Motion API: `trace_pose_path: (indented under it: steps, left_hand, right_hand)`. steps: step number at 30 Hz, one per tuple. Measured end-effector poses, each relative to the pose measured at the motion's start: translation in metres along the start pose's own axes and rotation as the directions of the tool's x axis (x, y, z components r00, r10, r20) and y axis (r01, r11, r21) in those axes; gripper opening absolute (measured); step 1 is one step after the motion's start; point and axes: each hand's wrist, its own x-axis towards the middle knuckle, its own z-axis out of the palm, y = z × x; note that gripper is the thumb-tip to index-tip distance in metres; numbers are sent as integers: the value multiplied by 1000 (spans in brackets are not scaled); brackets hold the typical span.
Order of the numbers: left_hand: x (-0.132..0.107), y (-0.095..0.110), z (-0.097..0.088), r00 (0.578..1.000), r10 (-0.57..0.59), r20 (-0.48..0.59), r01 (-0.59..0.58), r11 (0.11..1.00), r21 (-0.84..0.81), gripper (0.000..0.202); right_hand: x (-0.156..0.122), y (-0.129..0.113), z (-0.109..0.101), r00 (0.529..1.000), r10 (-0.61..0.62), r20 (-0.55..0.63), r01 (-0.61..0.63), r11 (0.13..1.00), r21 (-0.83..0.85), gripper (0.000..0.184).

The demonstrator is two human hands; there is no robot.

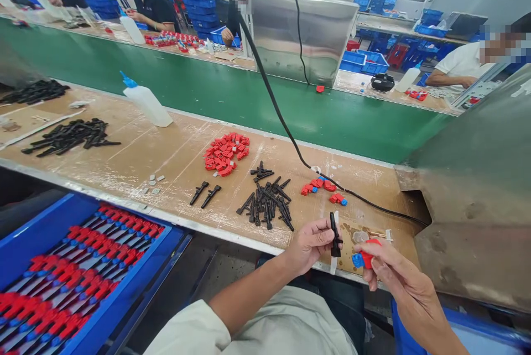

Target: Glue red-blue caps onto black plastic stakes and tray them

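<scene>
Near the bench's front edge, my left hand (312,245) pinches a black plastic stick-shaped part (334,238) and holds it upright. To its right, my right hand (404,277) grips a small red and blue plastic piece (366,256), its blue end pointing left. The two parts are apart. Beyond my hands lie several red and blue pieces (319,184). A pile of black parts (267,200) sits left of my left hand, with a heap of red pieces (227,153) farther back. A small clear cup (360,236) stands just behind my right hand.
A black cable (277,109) hangs down and runs across the bench to the right. At left are a white squeeze bottle (147,103), another black pile (77,136) and a blue crate (164,236) of red-topped pieces. A metal panel (468,217) bounds the right. Other people sit across the green belt (215,98).
</scene>
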Motion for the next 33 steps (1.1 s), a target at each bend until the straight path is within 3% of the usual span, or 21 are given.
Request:
trace_pose_path:
  steps: [3, 6, 8, 15, 18, 22, 29, 33]
  left_hand:
    - [3, 0, 3, 1000, -12, -26, 11, 1000, -17, 48]
    - [5, 0, 1, 999, -33, -33, 32, 999, -43, 49]
    - [5, -1, 0, 999, -36, -23, 35, 998, -50, 48]
    - [5, -7, 0, 998, -57, -41, 56, 998, -24, 49]
    - [3, -9, -1, 996, -72, -49, 71, 997, -25, 50]
    - [-4, -10, -4, 993, -102, -55, 102, 995, -15, 52]
    - [-13, -6, -7, 988, -140, -70, 136, 989, -62, 50]
    - [-13, -7, -8, 987, -139, -76, 133, 988, -77, 50]
  right_hand:
    - [-6, 2, -3, 996, -89, -16, 88, 995, -38, 24]
    - [-17, 8, -6, 979, -160, -129, 132, 972, -196, 26]
    - [-22, 10, -6, 969, -201, -144, 156, 949, -275, 29]
    - [-11, 1, -2, 994, -91, -59, 85, 991, -102, 25]
    - [-14, 7, -4, 990, -123, -67, 103, 964, -244, 25]
    - [-21, 14, -5, 963, -262, -64, 215, 888, -406, 29]
    - [-14, -2, -4, 893, -450, -19, 414, 838, -354, 49]
    - [-16, -7, -5, 873, -488, -29, 440, 810, -388, 56]
